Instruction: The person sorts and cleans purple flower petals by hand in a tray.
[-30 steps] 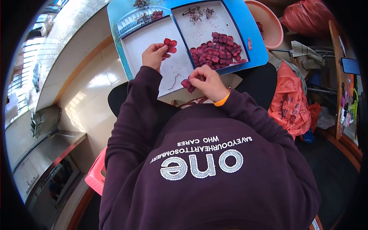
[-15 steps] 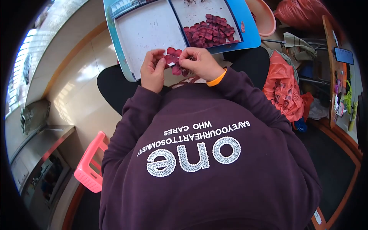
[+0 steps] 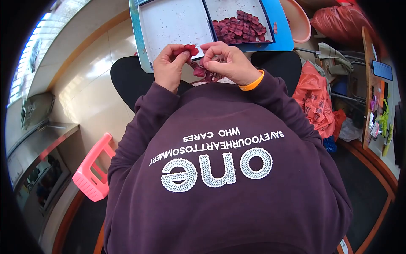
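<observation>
My left hand (image 3: 168,65) pinches a dark red fabric-like flower (image 3: 191,50) between thumb and fingers, above the near edge of a shallow tray (image 3: 146,36). Close by on the right, my right hand (image 3: 230,63) wears an orange wristband, its fingers curled with thumb and fingertips near each other; anything small between them is hidden. Beneath the hands, more dark red flowers (image 3: 199,72) gather at my lap, partly covered by the right hand. In the tray's right compartment lies a heap of similar flowers (image 3: 239,28).
A blue table (image 3: 282,36) carries the divided tray. To the right are a pink basin (image 3: 296,21), red plastic bags (image 3: 315,93) and a phone-like device (image 3: 382,70) by a wooden edge. A pink stool (image 3: 95,169) stands at lower left.
My right hand has drawn slightly away from the flower, which stays in my left hand and now shows more edge-on. The view has shifted, moving the tray up and right in frame.
</observation>
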The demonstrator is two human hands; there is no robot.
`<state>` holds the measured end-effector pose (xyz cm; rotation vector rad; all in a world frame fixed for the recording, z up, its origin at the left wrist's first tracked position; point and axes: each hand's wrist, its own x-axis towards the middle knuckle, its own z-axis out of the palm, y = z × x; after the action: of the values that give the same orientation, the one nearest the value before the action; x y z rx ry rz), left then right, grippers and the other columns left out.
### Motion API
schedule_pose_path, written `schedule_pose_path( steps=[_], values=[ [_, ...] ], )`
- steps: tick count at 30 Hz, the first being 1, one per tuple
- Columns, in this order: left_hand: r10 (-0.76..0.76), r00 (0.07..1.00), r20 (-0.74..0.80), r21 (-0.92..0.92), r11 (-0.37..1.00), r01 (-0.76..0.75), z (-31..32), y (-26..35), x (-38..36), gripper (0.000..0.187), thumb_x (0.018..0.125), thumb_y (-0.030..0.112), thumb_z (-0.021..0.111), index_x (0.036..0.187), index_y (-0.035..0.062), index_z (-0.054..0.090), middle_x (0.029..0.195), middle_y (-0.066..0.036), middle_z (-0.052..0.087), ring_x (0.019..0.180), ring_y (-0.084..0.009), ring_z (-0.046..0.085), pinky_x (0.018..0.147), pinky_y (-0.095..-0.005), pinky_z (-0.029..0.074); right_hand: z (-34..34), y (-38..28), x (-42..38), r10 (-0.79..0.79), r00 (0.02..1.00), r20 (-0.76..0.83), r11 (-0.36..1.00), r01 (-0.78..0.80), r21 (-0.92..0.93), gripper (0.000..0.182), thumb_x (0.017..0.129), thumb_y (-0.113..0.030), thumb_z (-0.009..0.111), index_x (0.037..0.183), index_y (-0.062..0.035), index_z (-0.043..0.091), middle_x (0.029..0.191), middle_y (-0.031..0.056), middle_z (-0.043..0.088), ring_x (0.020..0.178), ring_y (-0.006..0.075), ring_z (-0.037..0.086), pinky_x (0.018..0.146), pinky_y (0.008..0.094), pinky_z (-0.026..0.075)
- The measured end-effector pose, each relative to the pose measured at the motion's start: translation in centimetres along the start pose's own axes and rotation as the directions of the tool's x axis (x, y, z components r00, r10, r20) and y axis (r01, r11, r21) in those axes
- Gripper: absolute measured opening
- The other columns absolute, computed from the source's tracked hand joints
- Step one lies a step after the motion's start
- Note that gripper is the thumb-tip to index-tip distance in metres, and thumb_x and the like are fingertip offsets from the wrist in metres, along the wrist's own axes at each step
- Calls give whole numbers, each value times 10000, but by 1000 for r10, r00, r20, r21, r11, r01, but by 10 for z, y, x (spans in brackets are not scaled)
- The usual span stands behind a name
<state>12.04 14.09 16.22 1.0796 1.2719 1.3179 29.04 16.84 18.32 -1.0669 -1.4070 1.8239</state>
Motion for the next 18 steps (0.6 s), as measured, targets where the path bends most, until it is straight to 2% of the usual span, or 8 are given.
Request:
schedule_pose_path(
  steps=[2,3,7,12,18],
  values=[
    [-273,962,-5,-248,932,263,5,7,-3,152,782,-54,566,919,4,597,852,-79,610,736,-120,564,686,-199,459,2,6,-2,-175,984,-13,976,172,-133,14,776,-50,582,774,-37,588,695,21,588,547,65,499,472,152,412],
    [-276,961,-3,-250,931,266,6,7,-4,152,782,-54,566,919,4,597,852,-79,610,736,-120,564,686,-199,459,2,3,-3,-172,985,-15,977,168,-133,14,776,-50,582,774,-37,588,695,21,588,547,65,499,472,152,412],
    [-167,985,-31,-107,981,163,14,5,-8,96,812,13,579,904,-9,593,782,-61,613,667,-101,555,631,-186,458,3,-12,-6,23,998,-53,1000,-23,6,22,768,-43,571,755,-31,585,679,10,571,555,63,475,501,154,403],
    [-285,958,35,-189,939,287,15,8,-10,97,831,54,563,896,-12,594,766,-55,606,664,-95,539,617,-183,447,-1,-1,-7,-87,987,-134,987,67,-148,28,762,-40,560,758,-33,587,663,6,558,562,65,481,503,156,410],
    [-290,956,32,-187,938,291,13,1,-11,104,839,72,547,887,-6,596,753,-48,600,652,-91,528,596,-184,434,0,-3,-11,-66,992,-104,974,42,-224,31,763,-40,554,760,-31,584,655,8,555,567,70,487,516,158,417]
  ],
)
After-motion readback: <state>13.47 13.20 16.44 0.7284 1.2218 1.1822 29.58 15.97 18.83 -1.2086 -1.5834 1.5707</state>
